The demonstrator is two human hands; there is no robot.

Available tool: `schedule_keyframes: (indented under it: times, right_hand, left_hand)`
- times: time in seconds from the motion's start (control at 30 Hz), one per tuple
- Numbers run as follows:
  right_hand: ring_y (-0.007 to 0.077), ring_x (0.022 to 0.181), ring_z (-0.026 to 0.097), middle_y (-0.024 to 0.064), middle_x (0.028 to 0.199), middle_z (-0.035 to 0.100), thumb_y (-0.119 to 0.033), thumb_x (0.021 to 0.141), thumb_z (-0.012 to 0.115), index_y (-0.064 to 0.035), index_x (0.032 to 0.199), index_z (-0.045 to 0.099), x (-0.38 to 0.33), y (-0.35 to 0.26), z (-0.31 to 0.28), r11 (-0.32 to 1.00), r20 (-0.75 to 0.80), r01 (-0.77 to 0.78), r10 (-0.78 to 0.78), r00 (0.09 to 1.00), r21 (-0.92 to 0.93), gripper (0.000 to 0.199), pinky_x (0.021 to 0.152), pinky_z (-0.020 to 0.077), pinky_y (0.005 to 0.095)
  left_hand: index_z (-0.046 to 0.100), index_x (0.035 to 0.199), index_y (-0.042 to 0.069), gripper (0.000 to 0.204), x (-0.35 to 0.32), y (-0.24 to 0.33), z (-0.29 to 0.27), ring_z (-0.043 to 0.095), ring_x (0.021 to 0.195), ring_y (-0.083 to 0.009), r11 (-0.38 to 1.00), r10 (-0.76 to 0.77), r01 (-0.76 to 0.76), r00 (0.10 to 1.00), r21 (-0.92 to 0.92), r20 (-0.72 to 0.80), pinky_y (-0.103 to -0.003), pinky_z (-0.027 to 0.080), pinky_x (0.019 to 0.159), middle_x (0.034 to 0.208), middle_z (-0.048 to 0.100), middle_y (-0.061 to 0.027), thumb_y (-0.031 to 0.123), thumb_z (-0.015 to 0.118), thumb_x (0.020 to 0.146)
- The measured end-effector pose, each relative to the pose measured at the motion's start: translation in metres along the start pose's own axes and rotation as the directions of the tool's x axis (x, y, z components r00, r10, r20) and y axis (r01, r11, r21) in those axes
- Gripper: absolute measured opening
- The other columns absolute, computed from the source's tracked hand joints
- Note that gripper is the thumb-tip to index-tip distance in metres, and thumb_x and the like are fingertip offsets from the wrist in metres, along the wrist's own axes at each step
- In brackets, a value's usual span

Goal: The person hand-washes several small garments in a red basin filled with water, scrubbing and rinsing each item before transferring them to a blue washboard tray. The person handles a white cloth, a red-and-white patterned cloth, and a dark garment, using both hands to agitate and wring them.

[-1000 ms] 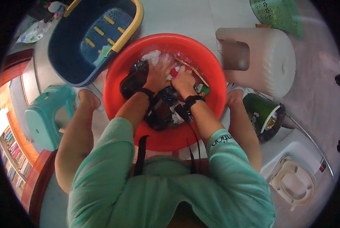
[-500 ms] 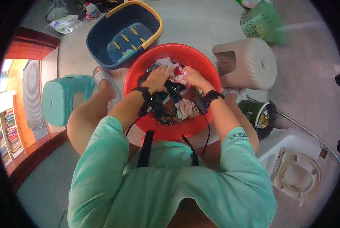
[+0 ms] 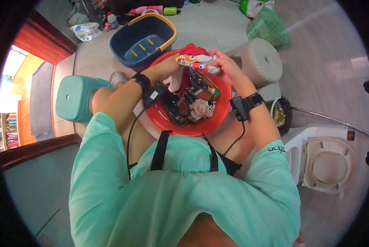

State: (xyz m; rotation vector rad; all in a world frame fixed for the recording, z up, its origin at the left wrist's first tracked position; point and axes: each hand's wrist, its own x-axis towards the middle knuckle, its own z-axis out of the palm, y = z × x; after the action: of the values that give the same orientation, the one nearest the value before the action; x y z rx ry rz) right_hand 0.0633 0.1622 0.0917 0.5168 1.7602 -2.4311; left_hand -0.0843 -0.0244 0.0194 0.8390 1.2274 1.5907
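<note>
Both hands have come up out of the wet pile since a moment ago. Back then they were pushed low into the dark clothes in the middle of the tub. Now they are lifted to the far rim, and a bright cloth is up with them.

From the head camera, the left hand (image 3: 168, 68) is curled shut around one end of the striped cloth (image 3: 194, 62). The right hand (image 3: 227, 68) is curled shut around the other end. The cloth is bunched into a tight roll between the two fists. It has red, white, blue and yellow on it. It sits above the back edge of the red tub (image 3: 223, 113), with a red bit of cloth poking up behind it.

More clothes lie in the tub below. A dark wet heap (image 3: 178, 109) is near the left wrist, and a pale pink piece (image 3: 201, 109) lies beside it. Each wrist wears a black band with a wire.

Just past the tub is a blue basket (image 3: 126, 45) with a yellow rim. A beige stool (image 3: 260, 61) stands to the right, and a green stool (image 3: 75, 99) to the left.

The cloth being lifted and bunched looks like squeezing the water out, with the rest yet to be done.
</note>
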Motion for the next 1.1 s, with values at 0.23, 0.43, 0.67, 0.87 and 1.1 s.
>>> schedule_keyframes:
  times: [0.23, 0.43, 0.67, 0.87, 1.1]
  right_hand:
    - [0.0232, 0.117, 0.049, 0.0128, 0.134, 0.044, 0.003, 0.072, 0.054, -0.0059, 0.143, 0.029, -0.005, 0.038, -0.008, 0.964, -0.088, -0.174, 0.160, 0.983, -0.200, 0.076, 0.095, 0.0432, 0.0332]
    - [0.0206, 0.127, 0.042, 0.0080, 0.139, 0.041, -0.016, 0.078, 0.075, -0.0075, 0.149, 0.017, -0.002, 0.058, 0.004, 0.989, 0.192, -0.059, 0.085, 0.978, -0.137, 0.092, 0.106, 0.0341, 0.0348]
    - [0.0125, 0.097, 0.057, 0.0003, 0.105, 0.061, -0.023, 0.076, 0.080, -0.0101, 0.119, 0.055, 0.021, 0.064, -0.003, 0.981, 0.100, -0.176, 0.184, 0.978, -0.081, 0.052, 0.077, 0.0464, 0.0266]
    - [0.0118, 0.080, 0.060, -0.0014, 0.095, 0.062, -0.019, 0.081, 0.076, -0.0109, 0.113, 0.058, 0.026, 0.062, 0.007, 0.947, -0.012, -0.031, 0.037, 0.999, 0.320, 0.038, 0.065, 0.0470, 0.0264]
    - [0.0184, 0.095, 0.065, 0.0058, 0.107, 0.065, -0.014, 0.081, 0.074, -0.0058, 0.119, 0.056, 0.026, 0.056, 0.021, 0.922, 0.021, -0.061, 0.058, 0.998, 0.383, 0.043, 0.084, 0.0537, 0.0351]
  left_hand:
    - [0.051, 0.116, 0.002, 0.030, -0.010, 0.039, 0.012, 0.059, 0.096, -0.0152, 0.990, -0.144, 0.142, 0.966, -0.025, -0.214, -0.029, 0.049, 0.083, 0.103, 0.062, -0.0077, -0.001, 0.052, 0.086]
    - [0.049, 0.118, -0.002, 0.038, 0.007, 0.049, 0.024, 0.061, 0.100, -0.0257, 0.916, -0.105, 0.010, 0.971, -0.402, -0.214, -0.040, 0.049, 0.093, 0.109, 0.060, -0.0150, -0.004, 0.046, 0.081]
    - [0.051, 0.115, 0.001, 0.030, 0.030, 0.062, 0.035, 0.060, 0.104, -0.0282, 0.795, -0.314, 0.106, 0.914, -0.597, -0.256, -0.043, 0.047, 0.098, 0.111, 0.061, -0.0154, 0.002, 0.041, 0.087]
    - [0.038, 0.124, 0.000, 0.036, 0.038, 0.046, 0.041, 0.058, 0.108, -0.0285, 0.734, -0.232, -0.010, 0.936, -0.679, -0.265, -0.043, 0.046, 0.098, 0.115, 0.055, -0.0157, 0.002, 0.045, 0.089]
    - [0.036, 0.137, 0.005, 0.058, 0.036, 0.053, 0.027, 0.054, 0.114, -0.0197, 0.986, -0.110, 0.124, 0.986, 0.114, -0.123, -0.034, 0.042, 0.100, 0.124, 0.055, -0.0124, 0.024, 0.063, 0.089]
